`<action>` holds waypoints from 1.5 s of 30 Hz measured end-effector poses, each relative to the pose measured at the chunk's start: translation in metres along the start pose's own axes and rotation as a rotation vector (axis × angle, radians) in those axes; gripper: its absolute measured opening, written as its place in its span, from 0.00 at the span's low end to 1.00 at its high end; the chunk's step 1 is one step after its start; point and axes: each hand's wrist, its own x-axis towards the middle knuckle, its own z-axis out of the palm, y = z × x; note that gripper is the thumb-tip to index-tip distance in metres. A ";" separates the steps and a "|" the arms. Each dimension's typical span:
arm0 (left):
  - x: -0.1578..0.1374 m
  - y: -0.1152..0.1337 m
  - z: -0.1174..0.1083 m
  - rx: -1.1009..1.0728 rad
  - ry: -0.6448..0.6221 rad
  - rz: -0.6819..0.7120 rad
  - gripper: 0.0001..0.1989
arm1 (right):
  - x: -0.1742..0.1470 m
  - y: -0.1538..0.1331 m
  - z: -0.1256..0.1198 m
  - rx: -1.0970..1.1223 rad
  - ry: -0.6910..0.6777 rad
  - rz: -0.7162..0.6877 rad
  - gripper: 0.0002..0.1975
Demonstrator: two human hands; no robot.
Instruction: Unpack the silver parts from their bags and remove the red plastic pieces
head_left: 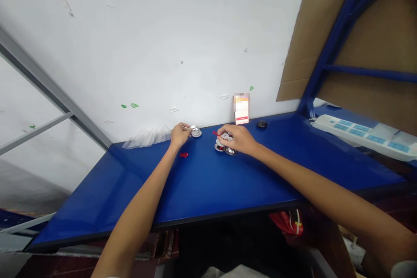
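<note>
My left hand is closed at the far side of the blue table, with thumb and fingers at the edge of a small, shiny, round silver metal piece. To its right, my right hand pinches a thin red cord-like piece between thumb and fingertips. Below that hand lie several more round silver pieces, some with red parts on them; the hand partly hides them. A small red looped bundle lies on the table below my left hand.
A sheaf of clear plastic bags lies at the back left. A lit phone leans against the white wall, near a small black object. At right are a white power strip and a blue metal frame. The blue table has a dark front edge.
</note>
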 end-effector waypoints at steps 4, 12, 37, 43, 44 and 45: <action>-0.004 0.003 0.002 0.218 -0.004 0.077 0.09 | 0.000 0.001 0.000 0.025 -0.028 0.016 0.04; -0.001 0.001 -0.006 0.365 -0.061 0.193 0.10 | -0.001 0.003 0.002 0.036 -0.055 -0.006 0.04; -0.004 -0.003 0.010 0.380 -0.132 0.210 0.17 | -0.001 -0.001 0.002 0.063 -0.083 -0.004 0.03; -0.005 0.001 0.012 0.353 -0.156 0.265 0.18 | -0.001 0.001 0.004 0.045 -0.096 0.002 0.03; -0.007 0.005 0.009 0.357 -0.146 0.273 0.18 | -0.001 0.001 0.004 0.050 -0.096 0.001 0.03; -0.010 0.010 0.006 0.356 -0.138 0.282 0.18 | -0.001 0.001 0.004 0.054 -0.094 0.001 0.03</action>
